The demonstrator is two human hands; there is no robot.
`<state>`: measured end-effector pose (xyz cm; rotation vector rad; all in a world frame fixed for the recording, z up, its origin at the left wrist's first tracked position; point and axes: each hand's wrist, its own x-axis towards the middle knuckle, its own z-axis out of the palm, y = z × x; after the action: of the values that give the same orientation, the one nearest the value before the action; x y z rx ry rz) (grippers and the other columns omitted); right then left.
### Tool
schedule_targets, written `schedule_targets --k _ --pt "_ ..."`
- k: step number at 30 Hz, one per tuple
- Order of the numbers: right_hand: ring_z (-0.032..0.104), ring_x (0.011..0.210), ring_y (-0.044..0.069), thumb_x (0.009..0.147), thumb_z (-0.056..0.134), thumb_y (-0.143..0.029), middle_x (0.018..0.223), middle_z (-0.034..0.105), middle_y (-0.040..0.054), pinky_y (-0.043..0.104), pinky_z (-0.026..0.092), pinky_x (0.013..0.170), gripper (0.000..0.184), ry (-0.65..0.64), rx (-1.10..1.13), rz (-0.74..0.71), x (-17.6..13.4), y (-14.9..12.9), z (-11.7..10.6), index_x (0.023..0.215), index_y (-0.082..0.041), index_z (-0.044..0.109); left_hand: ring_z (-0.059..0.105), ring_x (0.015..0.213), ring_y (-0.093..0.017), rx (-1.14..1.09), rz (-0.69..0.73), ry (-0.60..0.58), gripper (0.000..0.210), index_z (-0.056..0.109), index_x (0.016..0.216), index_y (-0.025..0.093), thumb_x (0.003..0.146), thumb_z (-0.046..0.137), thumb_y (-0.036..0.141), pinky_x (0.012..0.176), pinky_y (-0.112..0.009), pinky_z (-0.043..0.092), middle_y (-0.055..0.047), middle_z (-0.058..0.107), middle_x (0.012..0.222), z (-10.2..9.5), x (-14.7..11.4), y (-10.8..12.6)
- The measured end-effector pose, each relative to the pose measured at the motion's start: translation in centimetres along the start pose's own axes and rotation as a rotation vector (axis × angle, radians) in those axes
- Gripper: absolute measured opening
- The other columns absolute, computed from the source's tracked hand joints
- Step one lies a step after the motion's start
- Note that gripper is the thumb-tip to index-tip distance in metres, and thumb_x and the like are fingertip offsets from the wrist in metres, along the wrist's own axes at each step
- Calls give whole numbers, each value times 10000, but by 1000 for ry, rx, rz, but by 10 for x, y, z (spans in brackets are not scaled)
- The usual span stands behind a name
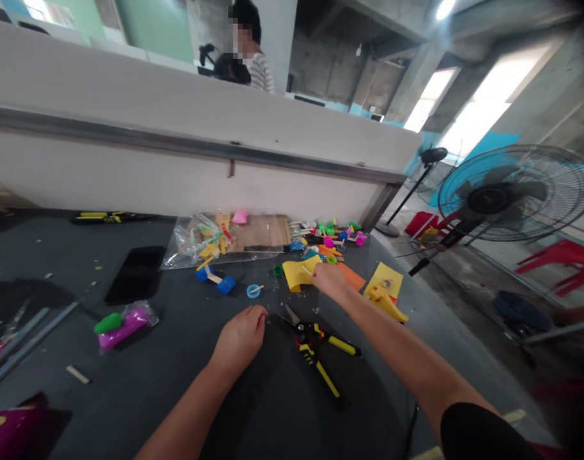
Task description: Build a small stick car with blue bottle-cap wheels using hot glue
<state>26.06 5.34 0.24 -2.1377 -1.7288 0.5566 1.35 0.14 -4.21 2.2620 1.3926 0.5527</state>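
Observation:
My right hand [329,279] is closed on a thin pale stick [307,269], whose end juts out to the left over a curled yellow sheet [294,275]. An orange sheet [353,276] lies just beyond that wrist. Fingers curled together, my left hand [239,337] rests low over the dark tabletop; anything inside it is hidden. Between my forearms lie yellow-and-black snips [315,345], their blades apart. A blue ring [253,291] with a small stick across it sits just past my left hand, near a green cap [278,271].
A blue clay piece with sticks [215,280], a clear plastic bag [186,239] and a black phone [135,275] lie left of centre. Colourful small parts [337,236] crowd the back. A yellow tool [385,301] lies right. A fan [493,195] stands beyond the table.

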Motion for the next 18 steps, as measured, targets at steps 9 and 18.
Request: schedule_targets --k 9,18 --pt "578 516 98 717 577 -281 690 649 9 163 432 388 137 -384 1003 -117 -50 -49 24 772 -183 498 516 460 -112 -897 -310 -4 308 583 744 177 820 476 455 484 -240 419 14 600 623 -8 3 12" --pt "579 503 90 703 666 -242 706 671 -21 147 416 367 186 -418 1357 -212 -47 -62 48 810 -188 524 482 455 -69 -1226 -336 -20 239 603 710 141 719 655 374 467 -202 409 6 607 628 -24 -3 16"
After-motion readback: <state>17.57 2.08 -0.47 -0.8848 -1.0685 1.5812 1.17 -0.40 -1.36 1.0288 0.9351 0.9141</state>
